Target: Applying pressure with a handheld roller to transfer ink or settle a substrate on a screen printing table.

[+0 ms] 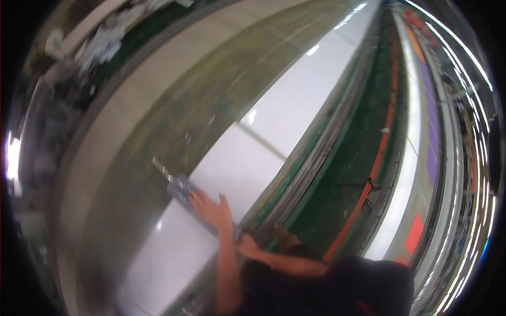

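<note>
A blue-grey bar [181,190] lies across the strip of white panels [232,163], with a thin metal rod [162,168] sticking out past its far end. My left hand [211,209] rests on top of this bar, fingers stretched along it and thumb standing apart. Close to the bar's near end is my right hand [249,246], lower and to the right. Its fingers are blurred, so their grip does not show clearly. What kind of tool the bar is cannot be made out.
The white panels run along a long table with a dark rail [311,174] on its near side. Beyond a green floor [337,195] and an orange strip [387,131], a second long table carries purple pieces [429,126] and a red piece [414,233]. Blurred grey items stand far left.
</note>
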Demonstrator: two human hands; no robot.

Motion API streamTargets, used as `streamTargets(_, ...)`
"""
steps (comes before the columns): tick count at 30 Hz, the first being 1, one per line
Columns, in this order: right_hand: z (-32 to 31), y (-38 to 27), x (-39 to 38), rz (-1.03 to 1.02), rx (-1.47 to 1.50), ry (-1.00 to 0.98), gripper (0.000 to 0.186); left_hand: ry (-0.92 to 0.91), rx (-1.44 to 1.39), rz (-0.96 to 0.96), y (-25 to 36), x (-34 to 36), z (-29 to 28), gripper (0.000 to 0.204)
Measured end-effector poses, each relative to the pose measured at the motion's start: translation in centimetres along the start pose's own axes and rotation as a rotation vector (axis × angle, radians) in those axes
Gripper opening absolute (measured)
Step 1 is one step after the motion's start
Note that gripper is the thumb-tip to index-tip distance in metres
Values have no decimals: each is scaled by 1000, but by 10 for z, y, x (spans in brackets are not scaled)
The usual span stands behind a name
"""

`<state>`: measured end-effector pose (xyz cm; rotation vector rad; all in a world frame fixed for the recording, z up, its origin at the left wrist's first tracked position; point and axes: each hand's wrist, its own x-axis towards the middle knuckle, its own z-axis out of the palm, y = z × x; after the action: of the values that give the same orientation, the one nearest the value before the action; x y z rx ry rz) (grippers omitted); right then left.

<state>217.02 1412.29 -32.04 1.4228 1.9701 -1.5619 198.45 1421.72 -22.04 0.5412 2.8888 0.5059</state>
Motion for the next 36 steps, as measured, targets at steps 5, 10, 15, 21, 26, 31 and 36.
streamTargets(5,-58,-29,-14,28,-12,-23,41,15,83,304,-29,0,5,67)
streamTargets(10,-84,-36,-13,-22,-101,44,40,52,-35,357,-29,2,5,52)
streamTargets(15,-78,-41,-19,-50,-133,-32,38,98,-137,369,-57,-10,-18,43)
streamTargets(21,-68,-42,-35,-43,-168,-20,37,140,-164,340,-60,-23,-28,36)
streamTargets(26,-89,-42,-11,-47,-151,153,40,209,-332,313,11,20,8,20)
streamTargets(31,-103,-41,7,45,-50,250,34,61,-620,396,68,43,10,21)
streamTargets(36,-139,-26,20,58,49,250,32,16,-150,660,38,29,12,28)
